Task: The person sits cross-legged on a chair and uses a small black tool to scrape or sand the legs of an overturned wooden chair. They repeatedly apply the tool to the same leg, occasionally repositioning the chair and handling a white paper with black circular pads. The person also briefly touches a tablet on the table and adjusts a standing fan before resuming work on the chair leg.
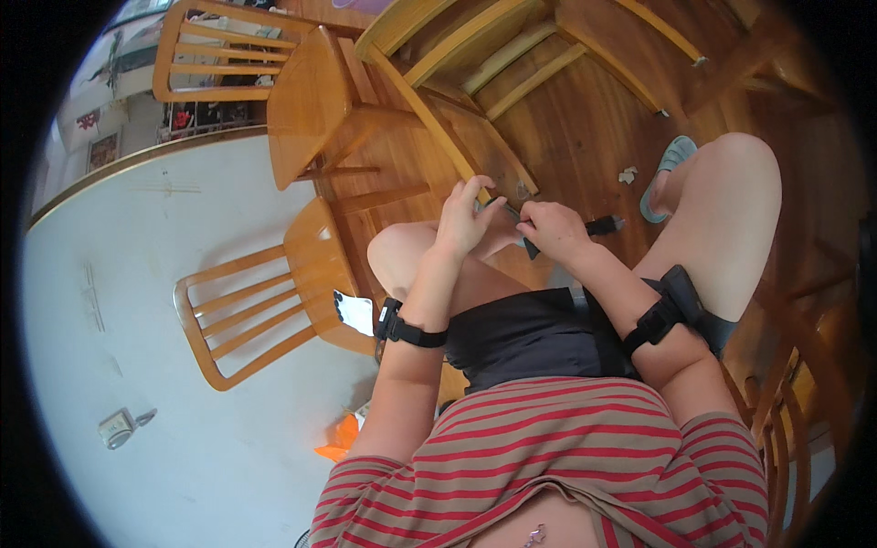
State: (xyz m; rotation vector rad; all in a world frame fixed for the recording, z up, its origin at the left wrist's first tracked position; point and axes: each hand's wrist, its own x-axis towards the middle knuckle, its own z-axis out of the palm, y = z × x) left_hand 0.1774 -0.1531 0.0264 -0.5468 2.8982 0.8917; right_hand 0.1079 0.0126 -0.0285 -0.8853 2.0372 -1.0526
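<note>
A wooden chair (429,114) lies tipped over in front of me, its legs stretched across the floor. My left hand (464,219) is closed around the near end of one chair leg, with a small dark piece by the thumb. Close beside it, my right hand (555,230) has its fingers pinched together over a dark, thin object (531,247), whose kind is not clear. Just past the right wrist shows a black item with a greyish tip (605,225); whether it belongs to what I hold cannot be made out.
Two upright wooden chairs (306,110) (320,265) stand to the left along a white wall (137,292). A white sheet-like item (353,312) lies on the nearer seat. Crumpled scraps (627,174) lie on the wooden floor by my slippered foot (671,169). More chair parts (790,411) stand at right.
</note>
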